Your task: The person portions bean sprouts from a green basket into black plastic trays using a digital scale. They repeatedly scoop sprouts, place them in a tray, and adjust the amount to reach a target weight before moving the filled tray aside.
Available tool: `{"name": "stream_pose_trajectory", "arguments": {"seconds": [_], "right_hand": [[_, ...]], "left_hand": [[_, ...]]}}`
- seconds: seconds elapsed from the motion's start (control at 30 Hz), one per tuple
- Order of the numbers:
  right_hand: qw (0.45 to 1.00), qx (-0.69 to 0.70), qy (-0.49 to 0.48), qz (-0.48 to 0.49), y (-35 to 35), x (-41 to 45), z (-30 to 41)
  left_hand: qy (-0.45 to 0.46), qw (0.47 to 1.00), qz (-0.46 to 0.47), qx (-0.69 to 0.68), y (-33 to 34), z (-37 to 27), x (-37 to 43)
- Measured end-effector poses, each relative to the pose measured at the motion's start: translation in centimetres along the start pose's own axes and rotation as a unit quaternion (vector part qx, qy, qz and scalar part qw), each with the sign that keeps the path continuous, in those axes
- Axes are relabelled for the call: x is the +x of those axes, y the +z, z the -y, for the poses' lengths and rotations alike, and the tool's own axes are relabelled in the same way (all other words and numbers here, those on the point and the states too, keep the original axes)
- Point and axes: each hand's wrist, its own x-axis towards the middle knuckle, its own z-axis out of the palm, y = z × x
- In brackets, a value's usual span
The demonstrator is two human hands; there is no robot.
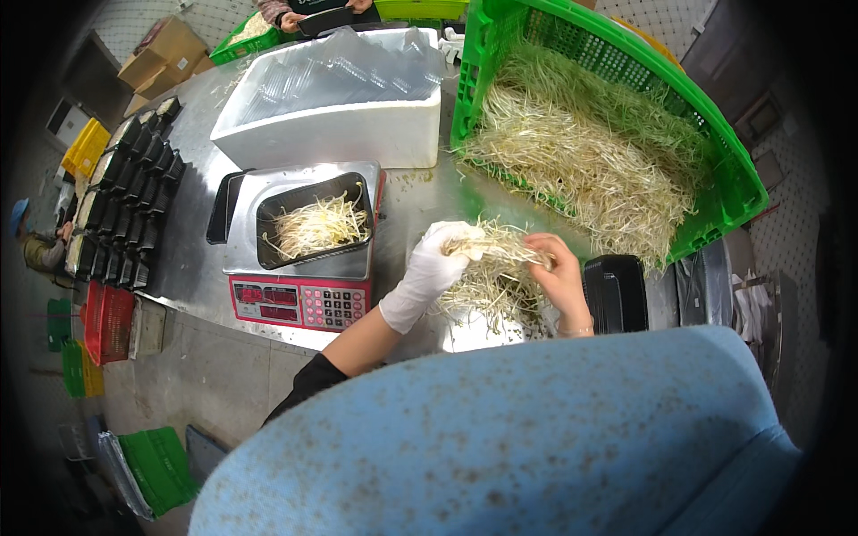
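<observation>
My left hand [439,268], in a white glove, grips one end of a bunch of bean sprouts [499,242]. My bare right hand [558,268] pinches the other end of that bunch between thumb and fingers. Right below both hands, a loose sprout pile [486,295] lies on the steel table [191,261]. To the left, a digital scale [301,305] with a lit red display carries a black plastic tray [268,231]. Sprouts [322,228] partly fill this tray. Beside my right hand is another black tray [615,295].
A tipped green crate [727,181] spills sprouts [576,154] onto the table. Behind the scale stands a white foam box [335,137] of clear plastic lids [335,74]. Stacked black trays [127,194] line the left edge. Two other people are at the far and left sides.
</observation>
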Motion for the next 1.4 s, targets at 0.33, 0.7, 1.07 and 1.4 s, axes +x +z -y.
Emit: {"name": "stream_pose_trajectory", "arguments": {"seconds": [0.33,0.7,1.07,1.4], "right_hand": [[0.981,-0.168,0.092,-0.015,0.6,-3.2,-4.1],[0.881,-0.468,-0.068,-0.025,6.4,-16.7,-11.5],[0.955,-0.285,0.001,-0.086,6.2,-6.0,-6.5],[0.980,-0.021,-0.007,-0.197,1.1,-3.9,-1.9]], "left_hand": [[-0.089,0.982,0.101,0.133,-2.3,6.0,-4.0],[-0.131,0.859,0.304,0.392,-2.8,1.8,-10.2],[-0.014,0.964,0.097,0.247,3.3,4.7,-2.2],[-0.072,0.991,0.011,-0.110,-0.2,4.1,-1.5]]}}
